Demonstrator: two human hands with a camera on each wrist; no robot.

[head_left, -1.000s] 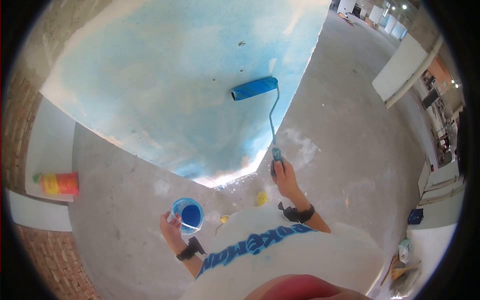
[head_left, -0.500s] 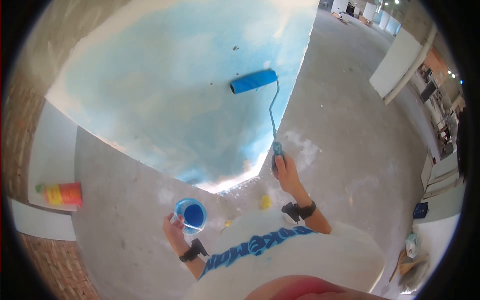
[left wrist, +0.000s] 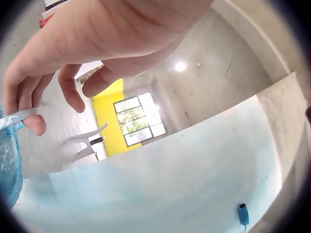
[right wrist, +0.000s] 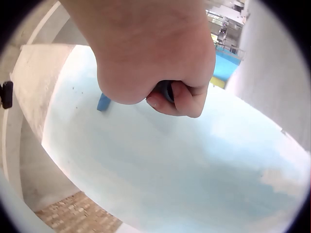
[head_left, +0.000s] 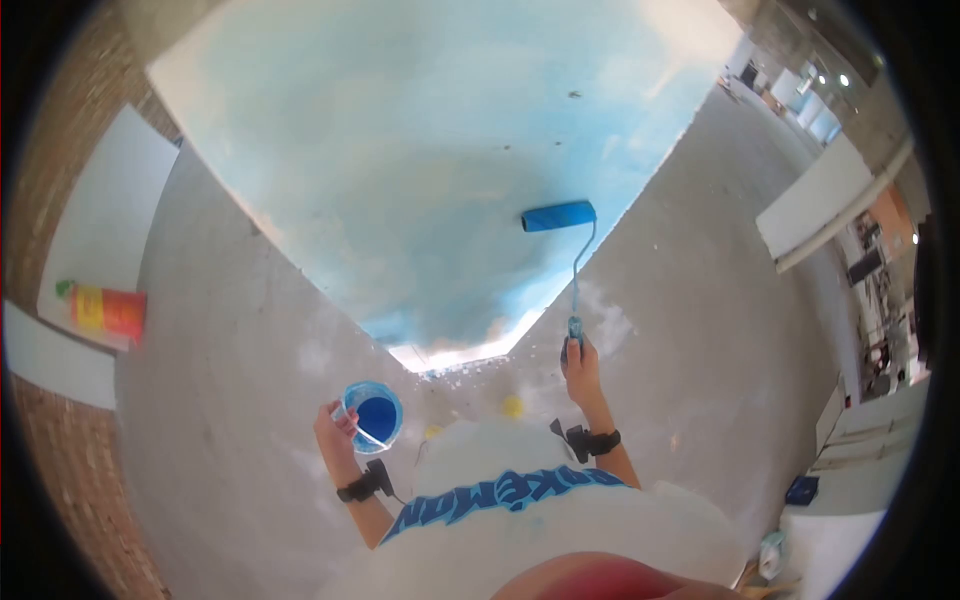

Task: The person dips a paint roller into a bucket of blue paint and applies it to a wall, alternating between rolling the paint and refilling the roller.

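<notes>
A blue paint roller lies against the light-blue painted wall, low on its right side. My right hand grips the roller's handle; in the right wrist view the fist is closed round the handle and the roller head shows beyond it. My left hand holds a clear cup of blue paint at waist height. In the left wrist view the fingers pinch the cup's rim, and the roller shows small at the wall's lower right.
Bare concrete floor runs right of the wall. An orange and yellow object lies on a white ledge by the brick wall at left. White panels stand far right. Small yellow bits lie at the wall's foot.
The roller has come down the wall and sits lower and further right in view. The head has tilted up, showing more wall. The cup stays in the left hand.
</notes>
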